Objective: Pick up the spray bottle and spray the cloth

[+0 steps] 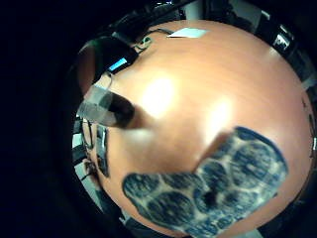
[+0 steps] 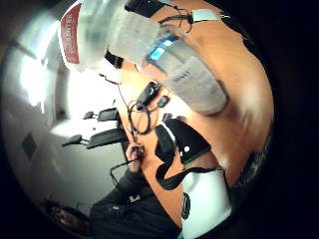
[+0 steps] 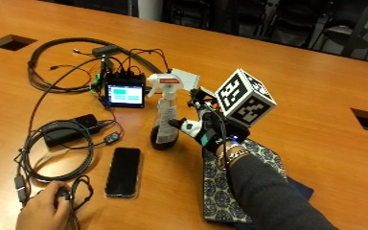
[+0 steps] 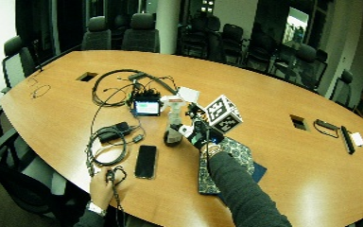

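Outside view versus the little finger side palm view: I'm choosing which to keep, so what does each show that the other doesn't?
Only the outside view shows the spray bottle with the gloved right hand beside it, plus a phone. Only the palm view shows the whole patterned cloth spread flat. Both share the cloth, the table and the small lit screen.

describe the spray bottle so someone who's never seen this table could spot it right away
On the long wooden conference table, look next to the small device with a lit screen, in front of the tangle of black cables. The spray bottle stands upright there, with the gloved right hand at its side. It is the only tall clear item, with a white trigger head and a dark base.
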Demonstrator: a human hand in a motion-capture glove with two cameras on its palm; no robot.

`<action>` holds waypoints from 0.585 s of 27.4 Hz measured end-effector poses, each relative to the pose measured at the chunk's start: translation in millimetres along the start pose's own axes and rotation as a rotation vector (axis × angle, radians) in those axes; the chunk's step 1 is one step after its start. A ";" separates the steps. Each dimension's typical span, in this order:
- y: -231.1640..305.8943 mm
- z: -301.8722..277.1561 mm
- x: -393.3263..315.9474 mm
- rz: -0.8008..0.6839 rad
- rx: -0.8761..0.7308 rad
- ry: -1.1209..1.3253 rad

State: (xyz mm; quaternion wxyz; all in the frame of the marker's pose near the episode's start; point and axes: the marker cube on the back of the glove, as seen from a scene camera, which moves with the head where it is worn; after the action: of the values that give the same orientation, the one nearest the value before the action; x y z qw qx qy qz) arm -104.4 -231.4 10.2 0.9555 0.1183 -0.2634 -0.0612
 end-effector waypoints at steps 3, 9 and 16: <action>11.8 -14.5 1.7 -0.027 -0.024 0.114; 47.2 -47.2 -22.6 -0.201 -0.095 0.390; 103.9 -75.5 -40.9 -0.343 -0.222 0.518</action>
State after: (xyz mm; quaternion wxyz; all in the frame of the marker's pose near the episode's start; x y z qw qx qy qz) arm -94.5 -109.3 -45.9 0.9735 0.0679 0.0204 -0.2176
